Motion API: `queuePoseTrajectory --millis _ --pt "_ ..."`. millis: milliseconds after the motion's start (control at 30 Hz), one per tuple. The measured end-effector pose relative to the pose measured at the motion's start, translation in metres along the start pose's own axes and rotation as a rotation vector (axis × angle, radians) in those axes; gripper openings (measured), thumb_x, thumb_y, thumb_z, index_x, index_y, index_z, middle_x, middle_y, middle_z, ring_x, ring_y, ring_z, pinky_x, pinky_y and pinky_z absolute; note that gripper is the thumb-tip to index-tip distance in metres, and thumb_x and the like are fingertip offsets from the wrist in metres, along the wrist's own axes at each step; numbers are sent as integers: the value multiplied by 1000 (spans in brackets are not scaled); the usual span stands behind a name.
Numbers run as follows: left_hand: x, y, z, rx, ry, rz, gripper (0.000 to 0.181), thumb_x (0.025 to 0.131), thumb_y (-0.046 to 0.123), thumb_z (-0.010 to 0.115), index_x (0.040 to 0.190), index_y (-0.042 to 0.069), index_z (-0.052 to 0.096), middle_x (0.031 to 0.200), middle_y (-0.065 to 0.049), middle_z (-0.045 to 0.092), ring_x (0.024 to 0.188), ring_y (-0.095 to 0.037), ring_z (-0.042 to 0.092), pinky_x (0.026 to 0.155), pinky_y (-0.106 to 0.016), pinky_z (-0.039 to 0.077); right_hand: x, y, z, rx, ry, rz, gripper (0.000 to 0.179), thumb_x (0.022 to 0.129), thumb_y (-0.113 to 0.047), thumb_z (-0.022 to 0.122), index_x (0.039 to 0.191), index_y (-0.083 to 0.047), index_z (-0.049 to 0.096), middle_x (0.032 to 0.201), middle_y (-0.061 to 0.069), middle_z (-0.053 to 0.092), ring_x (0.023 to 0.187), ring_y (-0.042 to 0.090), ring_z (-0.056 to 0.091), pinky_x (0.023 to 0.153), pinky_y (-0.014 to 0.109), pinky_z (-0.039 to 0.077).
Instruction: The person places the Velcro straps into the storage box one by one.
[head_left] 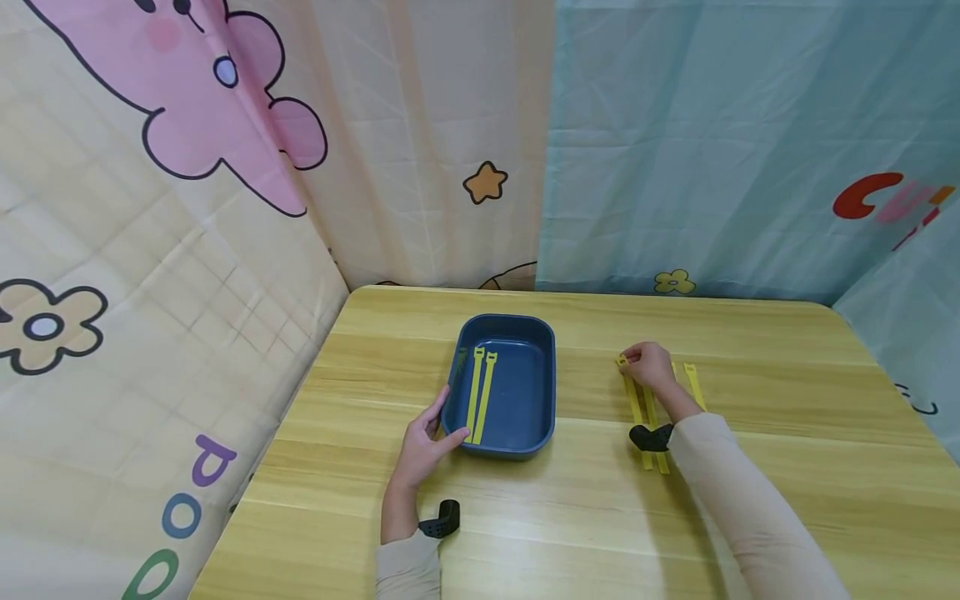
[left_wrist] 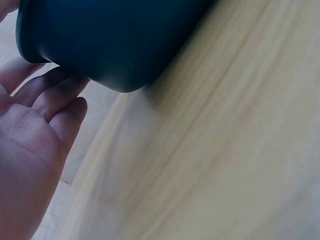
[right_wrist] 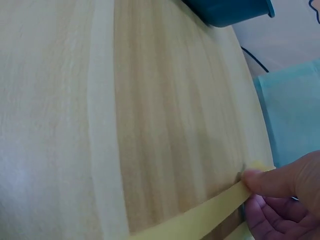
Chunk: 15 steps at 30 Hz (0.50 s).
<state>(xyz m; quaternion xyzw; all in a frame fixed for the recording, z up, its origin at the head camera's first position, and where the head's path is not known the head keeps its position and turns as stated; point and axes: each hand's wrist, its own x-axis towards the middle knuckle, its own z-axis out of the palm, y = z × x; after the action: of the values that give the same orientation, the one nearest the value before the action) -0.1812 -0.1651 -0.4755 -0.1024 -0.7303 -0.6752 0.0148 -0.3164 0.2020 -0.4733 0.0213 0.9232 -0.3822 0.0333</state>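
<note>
Printed fabric curtains [head_left: 720,150] stand on the far and left sides of the bench [head_left: 315,483], whose top is pale wood grain; a blue tray [head_left: 525,392] sits left of the bench's middle, nearer its far edge than its far-right corner; two yellow straps [head_left: 476,387] lie side by side along the tray's left wall, slotted ends toward the far edge.

At least four more straps lie on the bench between the tray and the right edge; the leftmost, the held strap [head_left: 632,400], has its slotted end pinched; the exact count is uncertain, as the forearm covers part of the row.

The straps are judged light, thin and flexible, not fragile, apt to bend or twist; the slotted end appears the surest place to take hold; the tray is judged stiff, smooth and fairly light, best held by its rim.

Of the hands, the left hand [head_left: 422,450] is spread round the tray's near-left corner, thumb over the rim, fingers along the outer wall; the right hand [head_left: 651,365] has thumb and fingertips closed together on the held strap, the other fingers curled.
</note>
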Motion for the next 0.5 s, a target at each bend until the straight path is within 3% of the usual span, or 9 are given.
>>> queuePoseTrajectory --millis 500 --pt "-1 5 1 -4 -1 -1 70 82 -2 66 140 -7 28 147 -18 22 134 -27 20 106 -37 19 -7 -19 -28 64 48 -127 24 87 -5 61 104 12 62 95 24 62 84 32 58 64 28 49"
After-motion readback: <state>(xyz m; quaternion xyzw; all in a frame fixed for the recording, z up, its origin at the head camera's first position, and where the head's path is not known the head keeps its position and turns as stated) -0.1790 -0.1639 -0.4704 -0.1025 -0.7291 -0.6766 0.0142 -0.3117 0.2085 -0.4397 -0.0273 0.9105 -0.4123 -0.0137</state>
